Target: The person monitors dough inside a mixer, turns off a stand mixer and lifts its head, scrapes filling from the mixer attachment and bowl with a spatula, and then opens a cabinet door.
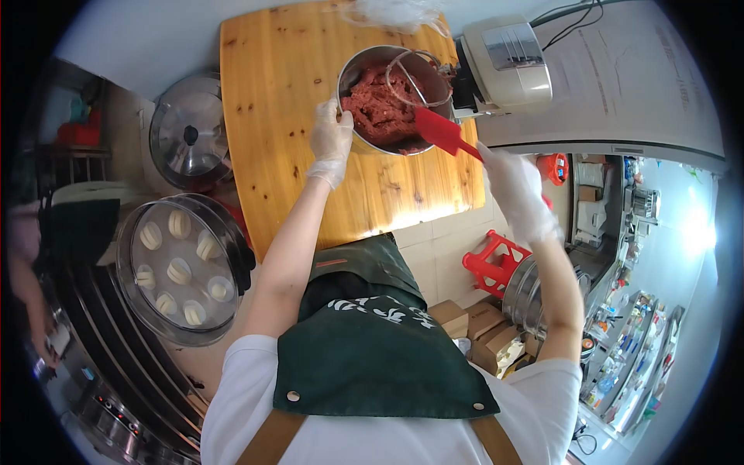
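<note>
A steel mixing bowl (341,87) with reddish minced meat (378,108) in it stands on the wooden table (283,116). My left hand (332,141), in a clear glove, grips the bowl's near-left rim. In my gloved right hand (518,190) is the handle of a red spatula (440,132). The spatula's blade is over the bowl's right rim; whether it touches the meat I cannot tell. Over the bowl's right side sits a clear, curved guard (399,81), beside the head of a cream stand mixer (515,66).
On the left is a round steamer tray (133,306) with several pale buns, below a glass-lidded pot (174,155). A red stool (496,262), stacked metal steamers (531,298) and cardboard boxes (488,333) stand to the right. Another person's arm (35,310) shows at far left.
</note>
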The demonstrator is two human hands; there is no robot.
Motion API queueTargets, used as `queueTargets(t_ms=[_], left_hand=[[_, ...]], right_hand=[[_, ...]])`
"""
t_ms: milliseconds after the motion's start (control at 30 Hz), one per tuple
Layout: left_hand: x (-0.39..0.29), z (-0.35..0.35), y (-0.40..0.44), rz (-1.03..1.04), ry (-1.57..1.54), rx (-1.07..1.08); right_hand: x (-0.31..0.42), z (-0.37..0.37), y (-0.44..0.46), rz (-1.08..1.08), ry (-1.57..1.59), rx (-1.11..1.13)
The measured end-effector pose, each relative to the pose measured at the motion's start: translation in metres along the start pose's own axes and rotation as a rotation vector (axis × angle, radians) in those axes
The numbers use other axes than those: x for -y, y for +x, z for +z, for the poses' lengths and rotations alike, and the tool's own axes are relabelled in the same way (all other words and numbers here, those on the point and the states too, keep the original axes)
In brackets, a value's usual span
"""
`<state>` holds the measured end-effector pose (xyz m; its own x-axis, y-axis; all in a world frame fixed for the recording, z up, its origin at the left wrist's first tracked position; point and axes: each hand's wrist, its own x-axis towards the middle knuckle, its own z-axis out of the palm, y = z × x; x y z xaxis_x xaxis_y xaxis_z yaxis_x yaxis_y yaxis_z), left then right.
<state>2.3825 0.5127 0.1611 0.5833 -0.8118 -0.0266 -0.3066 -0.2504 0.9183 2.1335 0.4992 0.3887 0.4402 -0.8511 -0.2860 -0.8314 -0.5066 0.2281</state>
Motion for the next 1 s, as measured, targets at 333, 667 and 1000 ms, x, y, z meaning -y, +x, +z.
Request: queueTargets(t_ms=[333,667,1000], left_hand=[[0.014,-0.031,-0.007,-0.129,-0.409,0.141],[0.026,-0.128,-0.051,-0.364,-0.514,0.13],[0.042,-0.141,-0.076,-0.393,-0.545,0.104]], right_hand=[[-0.008,0.01,0.079,0.002,0.463,0.7],[0.057,0.15,0.018,0.081,0.059,-0.35],[0.065,0.141,0.012,0.15,-0.093,-0.386]])
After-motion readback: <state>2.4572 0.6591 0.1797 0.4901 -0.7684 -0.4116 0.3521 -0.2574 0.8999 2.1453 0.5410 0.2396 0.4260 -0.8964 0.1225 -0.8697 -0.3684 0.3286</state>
